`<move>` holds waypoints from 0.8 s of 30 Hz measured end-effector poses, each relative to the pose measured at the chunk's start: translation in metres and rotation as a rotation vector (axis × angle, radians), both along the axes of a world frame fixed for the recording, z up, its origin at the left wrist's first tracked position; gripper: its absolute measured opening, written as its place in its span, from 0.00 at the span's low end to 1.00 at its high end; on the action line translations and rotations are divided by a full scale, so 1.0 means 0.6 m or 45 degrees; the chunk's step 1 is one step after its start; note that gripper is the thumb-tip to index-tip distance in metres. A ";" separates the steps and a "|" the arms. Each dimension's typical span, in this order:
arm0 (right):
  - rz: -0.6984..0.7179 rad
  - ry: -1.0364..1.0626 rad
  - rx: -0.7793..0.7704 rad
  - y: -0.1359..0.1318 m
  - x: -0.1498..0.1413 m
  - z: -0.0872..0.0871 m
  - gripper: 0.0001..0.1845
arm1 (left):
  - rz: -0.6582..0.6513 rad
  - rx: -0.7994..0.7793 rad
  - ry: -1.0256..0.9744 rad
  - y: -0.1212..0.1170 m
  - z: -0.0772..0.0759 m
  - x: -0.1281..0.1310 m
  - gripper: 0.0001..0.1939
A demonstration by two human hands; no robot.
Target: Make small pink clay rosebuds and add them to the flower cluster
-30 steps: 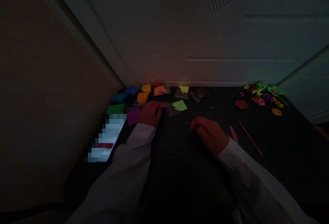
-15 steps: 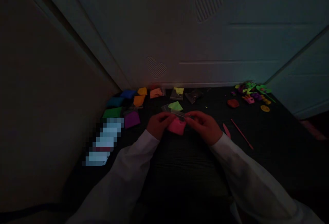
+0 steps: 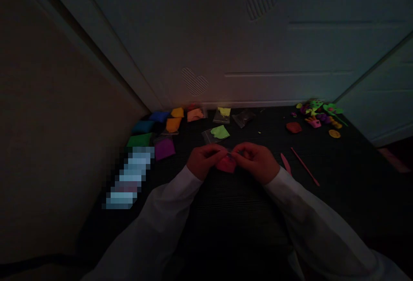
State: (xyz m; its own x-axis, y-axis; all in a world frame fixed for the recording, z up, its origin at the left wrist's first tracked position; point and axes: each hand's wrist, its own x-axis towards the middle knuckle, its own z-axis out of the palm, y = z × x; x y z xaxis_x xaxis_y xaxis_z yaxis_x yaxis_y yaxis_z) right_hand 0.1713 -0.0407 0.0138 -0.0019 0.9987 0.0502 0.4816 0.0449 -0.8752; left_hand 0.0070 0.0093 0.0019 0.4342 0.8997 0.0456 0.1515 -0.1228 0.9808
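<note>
Left hand (image 3: 204, 160) and right hand (image 3: 257, 161): we're pinching the pink packet (image 3: 226, 165) between them, mid-tabletop (image 3: 226, 205).
Uneven pull could be tearing it, too hard a pinch squashing its soft-looking body; dim light is hiding our exact hold. Just beyond, a crumpled pale-green lump (image 3: 220, 132) is lying against clear plastic (image 3: 208, 137); rightward, we're seeing a flat pink blade (image 3: 285, 163), then a slim straight rod (image 3: 305, 166).

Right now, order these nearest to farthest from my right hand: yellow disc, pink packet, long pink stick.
1. Pink packet: held between the left hand and right hand.
2. Long pink stick: on the right.
3. Yellow disc: farther right and back.
</note>
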 end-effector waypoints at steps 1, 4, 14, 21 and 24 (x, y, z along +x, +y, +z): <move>0.007 -0.007 0.004 -0.001 0.000 0.001 0.12 | -0.001 0.005 -0.005 -0.001 0.000 0.000 0.07; 0.027 -0.020 0.014 -0.003 0.003 0.004 0.12 | -0.030 0.027 -0.030 -0.003 0.001 -0.003 0.06; 0.010 0.112 -0.015 0.001 0.012 0.010 0.16 | 0.035 0.013 -0.230 0.008 -0.013 -0.013 0.04; -0.058 0.057 0.069 -0.003 0.010 0.012 0.13 | 0.061 0.019 -0.152 0.002 -0.001 -0.008 0.06; -0.065 -0.035 0.109 -0.007 0.008 0.016 0.11 | 0.030 0.033 -0.027 -0.003 0.008 -0.002 0.07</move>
